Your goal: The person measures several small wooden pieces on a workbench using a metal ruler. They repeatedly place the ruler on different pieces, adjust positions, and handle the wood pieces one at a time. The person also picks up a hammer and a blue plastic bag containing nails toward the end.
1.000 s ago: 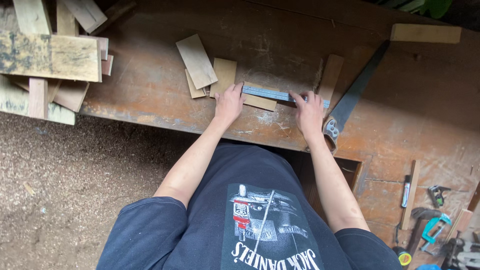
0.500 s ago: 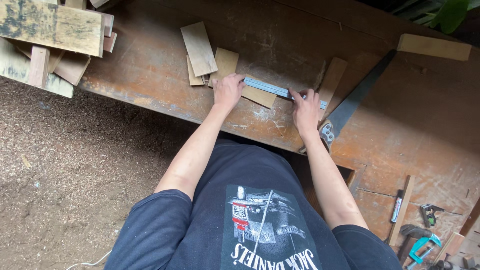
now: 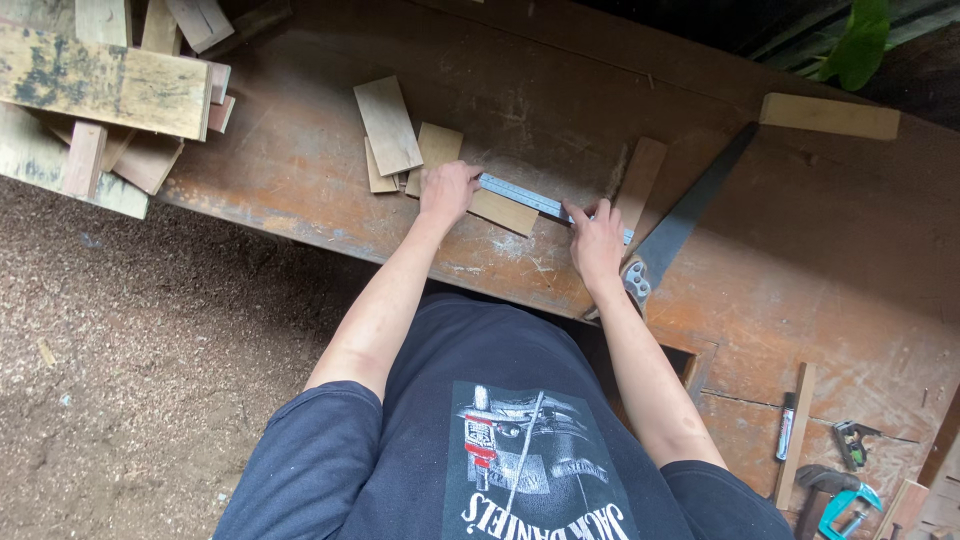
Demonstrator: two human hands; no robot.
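A metal ruler (image 3: 525, 198) lies across a small flat wood piece (image 3: 503, 211) on the worn brown workbench (image 3: 300, 170). My left hand (image 3: 449, 190) presses down on the ruler's left end and the wood under it. At the ruler's right end my right hand (image 3: 596, 238) rests with fingers spread on it. A handsaw (image 3: 688, 218) lies just right of that hand, its handle at the bench's near edge. More short boards (image 3: 388, 124) lie beside my left hand.
A pile of scrap planks (image 3: 110, 90) sits at the bench's far left. A long wood block (image 3: 828, 116) lies at the upper right. A lower surface at bottom right holds a marker (image 3: 785, 426), a wood strip (image 3: 793, 434) and clamps (image 3: 850, 505). Sawdust covers the floor (image 3: 120, 370).
The view has shifted slightly. Both hands stay on the ruler and wood piece in about the same pose.
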